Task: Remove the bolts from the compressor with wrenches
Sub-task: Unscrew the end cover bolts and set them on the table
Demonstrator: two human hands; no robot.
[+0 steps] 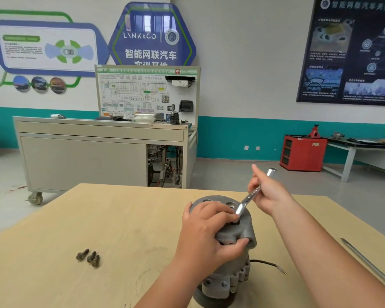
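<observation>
- Three bolts (88,257) already out, loose on the table (131,218).
- Left hand (207,230) clamped round compressor (233,283) top; right hand (270,193) gripping wrench (251,195), tip down, likely on another.
- Further ones: cannot tell.

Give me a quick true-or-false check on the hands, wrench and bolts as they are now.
1. The right hand holds the wrench. True.
2. The left hand lies flat on the table. False: it grips the top of the compressor.
3. Loose bolts lie on the table, apart from the compressor. True.
4. The wrench's lower end rests on the table. False: it meets the compressor's top, beside the left fingertips.
</observation>
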